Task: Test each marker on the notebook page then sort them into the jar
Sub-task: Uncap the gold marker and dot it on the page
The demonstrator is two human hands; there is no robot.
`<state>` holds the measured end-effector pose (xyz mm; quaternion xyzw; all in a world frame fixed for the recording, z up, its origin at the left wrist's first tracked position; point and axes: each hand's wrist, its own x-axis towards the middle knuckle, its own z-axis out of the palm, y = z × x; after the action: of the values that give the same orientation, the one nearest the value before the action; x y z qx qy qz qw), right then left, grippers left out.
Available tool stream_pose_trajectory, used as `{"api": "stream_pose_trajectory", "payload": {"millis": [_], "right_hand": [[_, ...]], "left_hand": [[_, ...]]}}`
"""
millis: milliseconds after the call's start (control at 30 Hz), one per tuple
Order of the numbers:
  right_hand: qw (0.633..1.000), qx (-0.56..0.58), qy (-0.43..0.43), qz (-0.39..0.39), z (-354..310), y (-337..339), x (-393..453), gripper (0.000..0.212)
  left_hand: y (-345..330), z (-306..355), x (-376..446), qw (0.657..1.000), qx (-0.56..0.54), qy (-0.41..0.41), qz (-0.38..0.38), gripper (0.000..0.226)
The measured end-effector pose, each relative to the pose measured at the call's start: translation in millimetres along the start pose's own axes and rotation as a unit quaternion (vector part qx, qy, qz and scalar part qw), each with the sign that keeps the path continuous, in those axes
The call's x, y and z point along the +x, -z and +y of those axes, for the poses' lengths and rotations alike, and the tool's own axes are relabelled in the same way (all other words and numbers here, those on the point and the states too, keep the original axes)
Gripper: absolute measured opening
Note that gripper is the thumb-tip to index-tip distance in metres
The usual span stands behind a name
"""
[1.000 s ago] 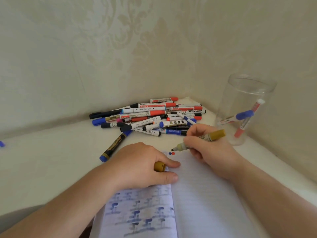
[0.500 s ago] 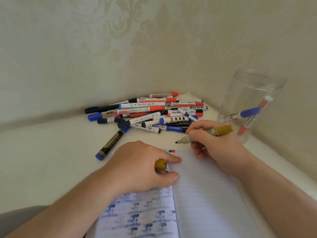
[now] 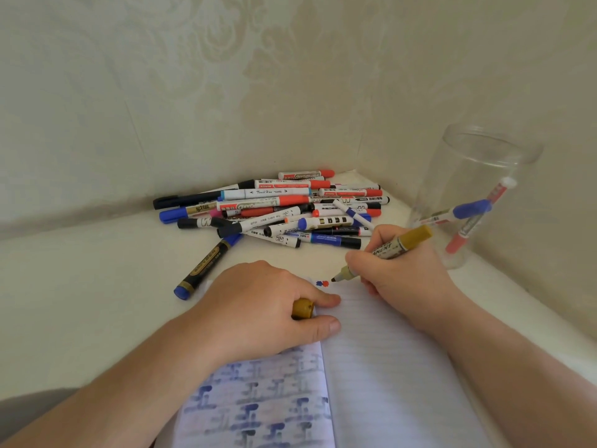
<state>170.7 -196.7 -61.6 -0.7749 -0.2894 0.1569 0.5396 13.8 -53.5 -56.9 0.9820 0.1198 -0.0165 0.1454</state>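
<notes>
Right hand point(image 3: 403, 266) grips gold marker point(image 3: 384, 252), axis 2-to-8 o'clock, tip just right of page dots point(image 3: 321, 283). Left hand point(image 3: 261, 305) pinches cap point(image 3: 303, 308).

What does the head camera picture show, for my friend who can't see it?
The right hand holds an uncapped gold marker at the notebook page while the left hand grips its cap. Behind lie a marker pile and a clear jar holding two markers.

Notebook point(image 3: 371, 383) cut by bottom edge; left hand point(image 3: 265, 305) hides most of gold cap point(image 3: 303, 308).
</notes>
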Motion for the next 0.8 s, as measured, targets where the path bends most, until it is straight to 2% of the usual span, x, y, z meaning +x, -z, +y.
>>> {"api": "stream_pose_trajectory", "payload": {"millis": [433, 600, 800], "right_hand": [[0.999, -0.045, -0.004, 0.005, 1.1, -3.2, 2.1, 0.023], [1.000, -0.019, -0.005, 0.006, 2.4, -2.7, 2.3, 0.025], [0.998, -0.061, 0.006, 0.004, 2.8, -3.7, 1.7, 0.025]], "left_hand": [[-3.2, -0.8, -0.7, 1.000, 0.005, 0.004, 0.009, 0.045], [-3.5, 0.2, -0.9, 1.000, 0.002, 0.004, 0.014, 0.044], [-5.4, -0.2, -1.6, 1.000, 0.002, 0.000, 0.019, 0.044]]}}
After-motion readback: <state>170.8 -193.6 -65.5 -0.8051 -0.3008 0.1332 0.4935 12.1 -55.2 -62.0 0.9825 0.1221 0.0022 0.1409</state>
